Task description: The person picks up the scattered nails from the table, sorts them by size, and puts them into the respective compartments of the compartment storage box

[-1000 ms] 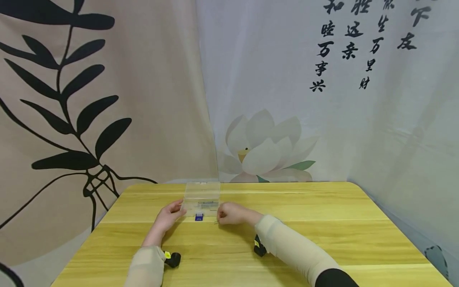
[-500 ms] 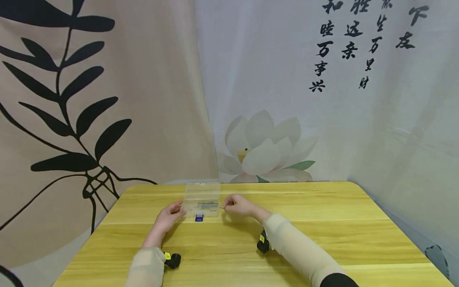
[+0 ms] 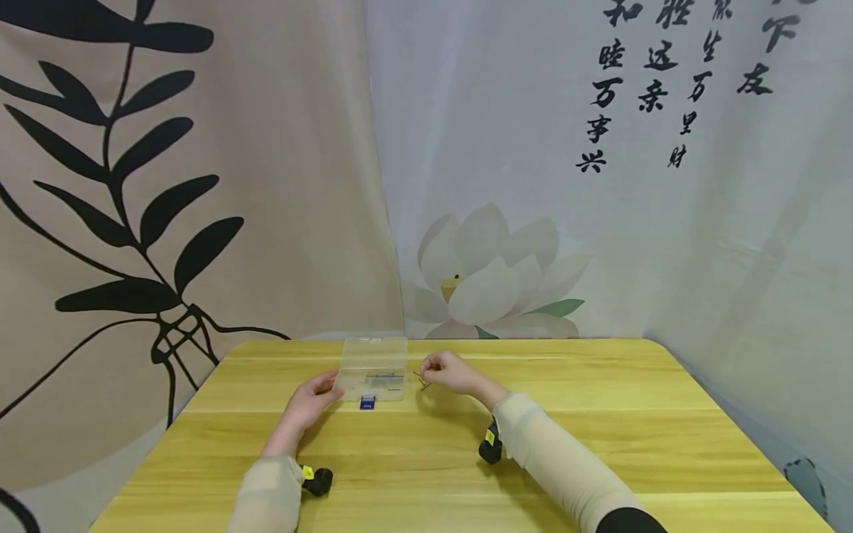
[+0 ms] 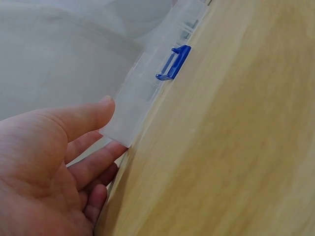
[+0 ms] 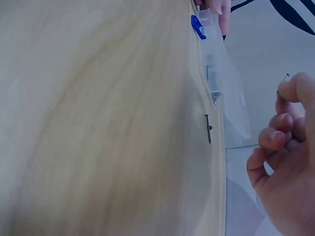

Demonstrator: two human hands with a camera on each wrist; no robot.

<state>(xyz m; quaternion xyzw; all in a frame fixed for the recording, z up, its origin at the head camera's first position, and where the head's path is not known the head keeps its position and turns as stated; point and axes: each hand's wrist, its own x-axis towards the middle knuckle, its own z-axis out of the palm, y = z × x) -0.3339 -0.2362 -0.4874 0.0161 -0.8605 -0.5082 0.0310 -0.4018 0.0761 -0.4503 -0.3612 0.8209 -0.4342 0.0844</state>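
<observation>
Nearest us on the yellow wooden desk (image 3: 426, 474) lay our two forearms in pale sleeves, each with a small black camera strapped at the wrist. Farther out, at about eleven o'clock from our seat, our left hand (image 3: 308, 403) rested against the left end of a clear plastic box (image 3: 373, 366); the left wrist view showed its thumb (image 4: 83, 118) lying along the upper edge of that end and its fingers (image 4: 93, 162) tucked beneath the corner, so the hand gripped the box lightly rather than lying flat. A blue latch (image 3: 369, 402) hung at the box's near edge, at six o'clock of the box, resting on the desk. Just beside the box at its three o'clock, apart from it, our right hand (image 3: 448, 372) hovered above the desk with its fingers (image 5: 283, 135) curled together, the thumb and forefinger pinching a thin metal pin (image 3: 420, 380) whose tip poked out toward the box. In the right wrist view we saw small dark metal pieces (image 5: 208, 129) near the box, though we could not tell whether they lay inside it or on the desk. Beyond the desk at twelve o'clock hung a pale curtain (image 3: 600, 222) printed with a white lotus and black calligraphy, and at ten o'clock a beige curtain (image 3: 280, 185) with black leaves.
</observation>
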